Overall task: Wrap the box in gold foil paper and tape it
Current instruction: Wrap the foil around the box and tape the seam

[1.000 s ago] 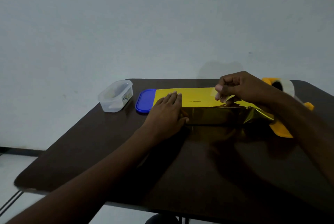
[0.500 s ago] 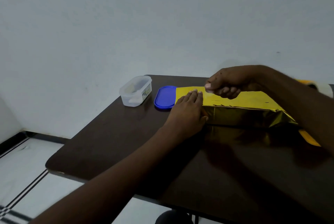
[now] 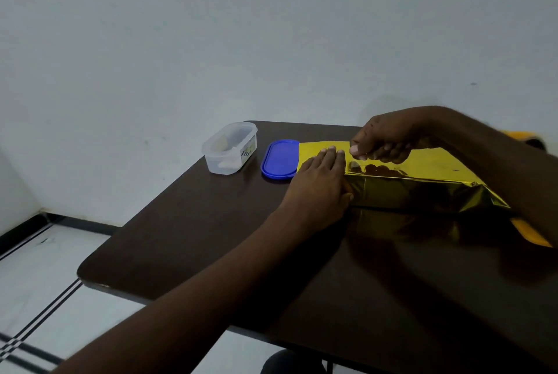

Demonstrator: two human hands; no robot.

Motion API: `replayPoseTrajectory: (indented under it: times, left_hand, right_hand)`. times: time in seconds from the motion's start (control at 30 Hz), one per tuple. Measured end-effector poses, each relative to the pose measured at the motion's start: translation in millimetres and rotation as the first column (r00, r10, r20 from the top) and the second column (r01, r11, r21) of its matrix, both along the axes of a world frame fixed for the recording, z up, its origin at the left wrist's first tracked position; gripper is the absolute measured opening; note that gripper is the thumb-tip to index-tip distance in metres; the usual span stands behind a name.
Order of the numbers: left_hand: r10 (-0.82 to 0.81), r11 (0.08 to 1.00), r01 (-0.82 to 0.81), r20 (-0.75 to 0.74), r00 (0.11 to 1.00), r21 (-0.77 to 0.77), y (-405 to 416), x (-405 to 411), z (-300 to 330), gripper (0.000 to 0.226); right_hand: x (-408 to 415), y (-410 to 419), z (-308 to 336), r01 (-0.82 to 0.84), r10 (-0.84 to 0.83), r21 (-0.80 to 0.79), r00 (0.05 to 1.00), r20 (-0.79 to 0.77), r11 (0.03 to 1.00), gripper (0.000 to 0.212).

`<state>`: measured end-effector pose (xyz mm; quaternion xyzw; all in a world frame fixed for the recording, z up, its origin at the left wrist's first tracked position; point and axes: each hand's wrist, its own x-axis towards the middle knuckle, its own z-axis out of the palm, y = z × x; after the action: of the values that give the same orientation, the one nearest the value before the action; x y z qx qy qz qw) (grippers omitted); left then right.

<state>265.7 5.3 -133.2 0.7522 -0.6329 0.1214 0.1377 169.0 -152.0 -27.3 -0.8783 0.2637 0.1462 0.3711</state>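
The box (image 3: 422, 180), sheathed in gold foil (image 3: 320, 149), lies along the table's (image 3: 211, 238) far edge toward its right side. The left hand (image 3: 320, 186) presses flat, fingers straight, on the foil's top near its left end; the right hand (image 3: 383, 139), fingers curled, seems to pinch a tape strip above the seam, though the tape is barely visible. Judged best: keep the overlap taut, lay the tape across the seam, then rub it down. Count: one box, one foil sheet, one tub (image 3: 229, 147), one blue lid (image 3: 279, 159), two hands.
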Motion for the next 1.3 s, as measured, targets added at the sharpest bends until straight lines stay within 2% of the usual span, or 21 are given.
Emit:
replayPoseTrajectory:
  times: [0.5, 0.63, 0.77, 0.9, 1.0, 1.1, 1.13, 1.2, 1.23, 1.3]
  left_hand:
    - [0.008, 1.0, -0.008, 0.004, 1.0, 0.015, 1.6, -2.6, 1.6, 0.076]
    - [0.005, 1.0, -0.005, 0.012, 1.0, 0.014, 2.9, -2.7, 1.7, 0.076]
    - [0.0, 1.0, -0.001, 0.031, 1.0, 0.02, 4.1, -1.9, 1.6, 0.075]
    - [0.003, 1.0, -0.003, 0.053, 0.999, 0.017, 4.0, -1.7, 0.2, 0.077]
    - [0.001, 1.0, -0.002, 0.052, 0.999, 0.015, 4.3, -1.8, 0.2, 0.078]
    - [-0.001, 1.0, 0.0, 0.035, 0.999, 0.029, 4.2, -1.6, 1.6, 0.078]
    - [-0.002, 1.0, 0.001, 0.033, 0.999, 0.03, 4.1, -1.6, 1.6, 0.077]
    - [-0.001, 1.0, 0.0, 0.035, 0.999, 0.023, 3.6, -2.1, 1.8, 0.077]
    - [0.002, 1.0, -0.003, 0.038, 0.999, 0.018, 3.6, -2.0, 1.6, 0.076]
    - [0.007, 1.0, -0.008, 0.044, 0.999, 0.021, 3.2, -2.2, 1.2, 0.076]
  right_hand:
    - [1.0, 5.1, -5.8, 0.077, -0.078, -0.228, 0.997, 0.004, 0.971, 0.029]
    - [4.4, 6.2, -7.1, 0.054, -0.063, -0.362, 0.998, -0.014, 0.931, 0.038]
    - [-2.4, 0.9, -8.5, 0.016, -0.038, -0.568, 0.999, -0.027, 0.823, 0.06]
    - [-27.4, -3.6, -16.4, 0.033, -0.009, -0.718, 0.999, 0.037, 0.695, 0.07]
    - [-48.1, 3.2, -19.0, 0.122, -0.044, -0.795, 0.992, 0.119, 0.595, 0.061]
    - [-57.8, 26.2, -30.1, 0.266, -0.028, -0.839, 0.957, 0.288, 0.474, 0.041]
    - [-57.3, 37.5, -38.4, 0.286, 0.027, -0.836, 0.941, 0.337, 0.469, 0.041]
    - [-57.8, 62.2, -58.2, 0.268, 0.109, -0.779, 0.913, 0.393, 0.567, 0.056]
    - [-59.1, 71.4, -69.4, 0.214, 0.138, -0.759, 0.919, 0.371, 0.615, 0.063]
    - [-62.7, 76.8, -89.6, 0.107, 0.193, -0.786, 0.941, 0.278, 0.609, 0.07]
